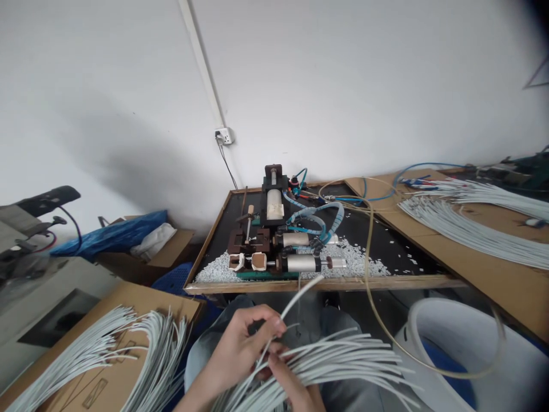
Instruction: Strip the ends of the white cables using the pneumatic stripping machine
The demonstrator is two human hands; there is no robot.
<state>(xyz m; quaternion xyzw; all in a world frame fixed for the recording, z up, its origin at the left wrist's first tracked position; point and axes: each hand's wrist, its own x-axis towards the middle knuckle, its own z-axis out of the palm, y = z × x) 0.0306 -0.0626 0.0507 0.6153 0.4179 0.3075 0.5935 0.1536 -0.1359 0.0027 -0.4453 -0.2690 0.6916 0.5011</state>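
My left hand (pixel 249 340) pinches one white cable (pixel 302 296) between thumb and fingers, its loose end pointing up and to the right. Close beside it, my right hand (pixel 291 380) is wrapped round a thick bundle of white cables (pixel 343 357) whose ends fan out to the right over my lap. The hands almost touch each other. Beyond them on the bench stands a pneumatic machine (pixel 274 206) with silver cylinders and a pair of jaw blocks (pixel 249 261). Part of the right hand's fingers is hidden behind the cables.
Small white offcuts (pixel 364 260) cover parts of the wood-edged bench (pixel 326 284). A white bucket (pixel 429 326) stands at right, with a clear hose (pixel 369 257) looping over it. More cable bundles lie on cardboard at left (pixel 158 349) and right (pixel 480 229). A grey machine (pixel 51 309) stands far left.
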